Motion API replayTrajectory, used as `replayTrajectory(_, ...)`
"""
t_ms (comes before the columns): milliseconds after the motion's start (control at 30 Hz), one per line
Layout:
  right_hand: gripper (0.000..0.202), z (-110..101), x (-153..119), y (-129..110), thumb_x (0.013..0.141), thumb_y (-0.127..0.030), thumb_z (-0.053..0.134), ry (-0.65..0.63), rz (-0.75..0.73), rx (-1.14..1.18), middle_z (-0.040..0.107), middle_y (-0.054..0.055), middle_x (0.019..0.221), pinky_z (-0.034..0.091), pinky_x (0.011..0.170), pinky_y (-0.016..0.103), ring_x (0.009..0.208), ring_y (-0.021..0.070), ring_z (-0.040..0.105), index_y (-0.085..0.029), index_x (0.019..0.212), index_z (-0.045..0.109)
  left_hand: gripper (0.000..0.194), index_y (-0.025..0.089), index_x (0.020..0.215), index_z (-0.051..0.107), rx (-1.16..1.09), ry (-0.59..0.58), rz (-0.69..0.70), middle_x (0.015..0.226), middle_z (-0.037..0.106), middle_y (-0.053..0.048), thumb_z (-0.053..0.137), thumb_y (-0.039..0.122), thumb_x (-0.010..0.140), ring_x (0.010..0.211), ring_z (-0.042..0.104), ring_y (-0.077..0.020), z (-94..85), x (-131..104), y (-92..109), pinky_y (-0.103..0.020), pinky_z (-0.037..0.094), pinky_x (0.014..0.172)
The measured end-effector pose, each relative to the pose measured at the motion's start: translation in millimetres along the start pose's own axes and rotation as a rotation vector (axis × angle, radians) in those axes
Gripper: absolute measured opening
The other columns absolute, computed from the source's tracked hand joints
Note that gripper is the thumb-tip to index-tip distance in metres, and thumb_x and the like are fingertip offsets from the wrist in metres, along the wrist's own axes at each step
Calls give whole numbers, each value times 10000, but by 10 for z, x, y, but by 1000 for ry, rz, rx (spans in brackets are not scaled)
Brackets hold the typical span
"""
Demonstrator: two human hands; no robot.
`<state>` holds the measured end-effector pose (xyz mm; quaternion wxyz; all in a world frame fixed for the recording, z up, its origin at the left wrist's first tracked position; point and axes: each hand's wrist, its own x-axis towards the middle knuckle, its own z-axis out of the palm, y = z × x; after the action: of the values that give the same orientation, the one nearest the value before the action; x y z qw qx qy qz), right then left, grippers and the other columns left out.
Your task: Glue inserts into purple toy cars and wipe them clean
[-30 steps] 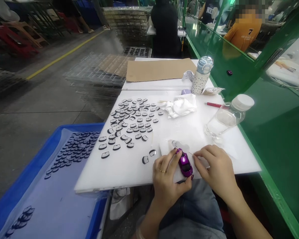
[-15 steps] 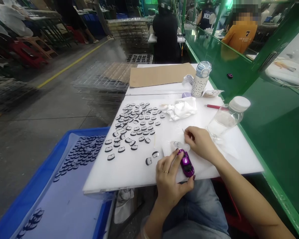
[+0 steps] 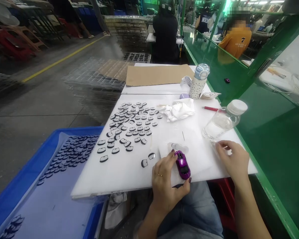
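Note:
My left hand point(image 3: 168, 181) holds a shiny purple toy car point(image 3: 182, 165) at the table's front edge, fingers at its far end and thumb at its near end. Beyond the car lies a small clear, rounded piece point(image 3: 180, 147). A thin dark needle-like tool point(image 3: 183, 135) rests on the white sheet. To the right, my right hand point(image 3: 233, 159) is at the tabletop below a clear bottle with a white cap point(image 3: 221, 121). Its thumb and forefinger are pinched over thin white material; what they grip is hidden. Two small black-edged clear parts point(image 3: 148, 160) lie left of the car.
Several similar parts point(image 3: 129, 122) spread over the white table point(image 3: 119, 176). Farther back are a crumpled white cloth point(image 3: 179, 109), a red pen point(image 3: 210, 108), a dotted flask point(image 3: 198, 83) and cardboard point(image 3: 159, 75). A blue tray point(image 3: 47, 142) stands left, a green conveyor point(image 3: 271, 129) right.
My right hand has let go of the needle-like tool and moved right, toward the table's right side. My left hand keeps its hold on the car. The view has shifted slightly.

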<state>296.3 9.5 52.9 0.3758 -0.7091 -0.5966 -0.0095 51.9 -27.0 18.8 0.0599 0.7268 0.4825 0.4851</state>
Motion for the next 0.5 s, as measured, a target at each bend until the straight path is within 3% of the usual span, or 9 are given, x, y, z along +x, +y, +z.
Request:
replayTrajectory(133,268,96,-16,98,825,-432,633,25,-7,8,711,76,796,396,718,398,736,259,591,-192,762,735,628,135,1363,464,-35,32,-6,1301,575,-185,601,512,879,1198,565,-314,25,-22,-17,-452,493,983)
replayTrajectory(233,238,24,-10,75,853,-409,646,40,-5,122,711,63,808,435,699,367,767,249,624,-197,771,716,623,144,1361,475,-114,89,-17,1286,567,-174,548,570,913,1203,554,-308,40,-55,-67,-459,494,999)
replayTrajectory(333,186,-163,-63,1,902,-362,637,16,-4,259,695,36,819,471,677,320,769,216,636,-210,807,685,511,160,1324,513,-205,228,-18,1238,570,-149,551,486,932,1174,557,-295,-7,-90,-63,-456,507,979)
replayTrajectory(433,158,-397,-227,-186,959,-277,571,-88,-54,531,645,30,830,467,662,292,768,189,606,-220,845,665,298,162,1189,595,-190,412,57,1081,594,-95,575,236,900,1042,593,-238,-149,-88,113,-377,517,902)
replayTrajectory(467,169,-470,-302,-277,969,-253,547,-165,-83,641,627,36,830,460,653,290,762,186,593,-216,847,658,253,157,1140,610,-194,410,83,1024,599,-79,566,174,891,985,601,-215,-204,-73,209,-347,516,870)
replayTrajectory(500,185,-535,-380,-376,976,-245,528,-265,-106,735,610,45,823,453,643,294,751,187,580,-208,841,648,215,150,1112,613,-248,332,97,988,606,-72,546,163,908,935,609,-198,-254,-50,312,-331,515,844)
